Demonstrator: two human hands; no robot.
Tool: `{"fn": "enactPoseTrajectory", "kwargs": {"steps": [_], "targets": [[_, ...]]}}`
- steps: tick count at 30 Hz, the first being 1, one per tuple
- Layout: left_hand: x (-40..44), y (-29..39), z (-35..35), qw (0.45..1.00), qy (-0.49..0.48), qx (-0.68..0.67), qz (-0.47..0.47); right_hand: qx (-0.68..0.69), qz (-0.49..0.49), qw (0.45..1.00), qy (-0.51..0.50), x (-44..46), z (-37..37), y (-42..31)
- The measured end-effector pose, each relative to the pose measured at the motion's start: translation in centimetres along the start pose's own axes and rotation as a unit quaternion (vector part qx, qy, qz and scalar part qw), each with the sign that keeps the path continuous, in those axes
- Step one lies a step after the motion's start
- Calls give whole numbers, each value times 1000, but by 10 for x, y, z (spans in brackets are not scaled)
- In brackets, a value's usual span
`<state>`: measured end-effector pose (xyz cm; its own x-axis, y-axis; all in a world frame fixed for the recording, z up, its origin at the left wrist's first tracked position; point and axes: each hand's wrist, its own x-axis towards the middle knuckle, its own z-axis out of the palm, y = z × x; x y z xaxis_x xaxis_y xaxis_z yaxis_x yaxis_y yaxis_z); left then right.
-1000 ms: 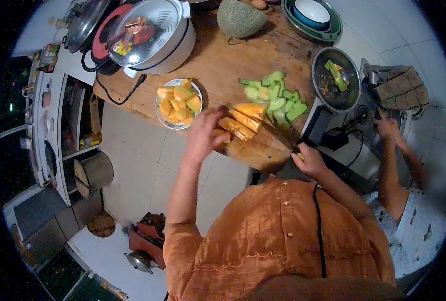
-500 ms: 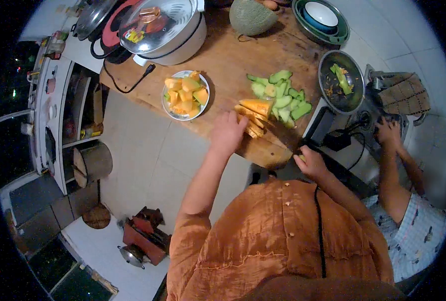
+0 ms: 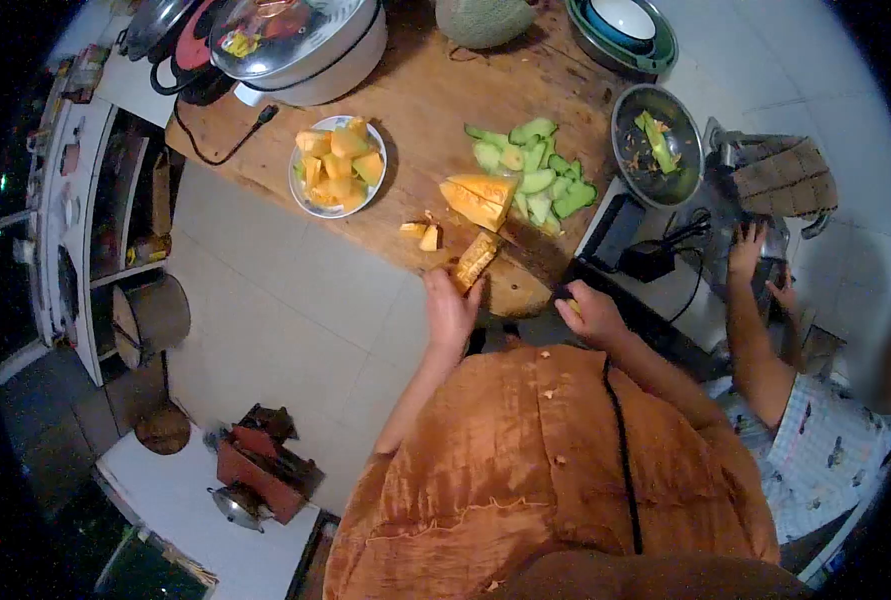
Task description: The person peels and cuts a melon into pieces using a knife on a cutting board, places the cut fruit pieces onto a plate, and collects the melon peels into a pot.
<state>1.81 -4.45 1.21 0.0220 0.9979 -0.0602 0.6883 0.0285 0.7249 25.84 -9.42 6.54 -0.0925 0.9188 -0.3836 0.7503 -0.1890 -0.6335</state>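
Note:
My left hand [image 3: 452,308] is at the board's near edge, its fingers and thumb closed on an orange melon slice [image 3: 476,260]. In my right hand [image 3: 593,312] is the handle of a knife [image 3: 537,263]. Its dark blade points away to the left, between the slice and a larger peeled melon wedge [image 3: 478,202]. A few small melon chunks [image 3: 429,238] lie left of the wedge. Behind it are piled green melon peels [image 3: 537,180]. Further left, a white bowl [image 3: 383,182] holds cut melon chunks [image 3: 340,160].
A metal bowl [image 3: 700,160] with scraps stands right of the wooden table [image 3: 420,120]. At the back are a lidded white pot [image 3: 350,65], a whole melon [image 3: 485,20] and stacked bowls [image 3: 573,45]. A power plug [image 3: 265,115] lies left. Another person's hand [image 3: 745,250] is at the far right.
My left hand has moved towards me and now holds one slice apart from the wedge. Small chunks now show on the left. The whole view has shifted slightly.

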Motion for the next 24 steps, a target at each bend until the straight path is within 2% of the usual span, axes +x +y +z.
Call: {"fn": "enactPoseTrajectory", "kwargs": {"steps": [2, 4, 5, 7, 10, 17, 20, 24], "targets": [[-3, 7, -3, 998, 39, -17, 42, -21, -10, 1000, 1, 0, -10, -14], [-12, 0, -3, 996, 28, -85, -26, -41, -22, 999, 11, -3, -16, -25], [-15, -5, -5, 991, 21, -117, -58, -63, 5, 998, -22, -1, -15, -29], [-14, -8, -11, 996, -2, -84, -29, -105, 60, 989, -88, 4, -11, -35], [-12, -15, -8, 999, -25, -45, -10, -117, 76, 984, -115, 22, 6, -41], [-8, -5, -16, 998, 8, -55, 34, -125, 56, 986, -96, 33, 12, -38], [-17, -18, -6, 995, 11, -97, -12, -119, 63, 987, -89, 15, -2, -57], [-17, -21, -8, 995, 23, -85, 36, -135, 46, 984, -108, 17, 16, -47]]}}
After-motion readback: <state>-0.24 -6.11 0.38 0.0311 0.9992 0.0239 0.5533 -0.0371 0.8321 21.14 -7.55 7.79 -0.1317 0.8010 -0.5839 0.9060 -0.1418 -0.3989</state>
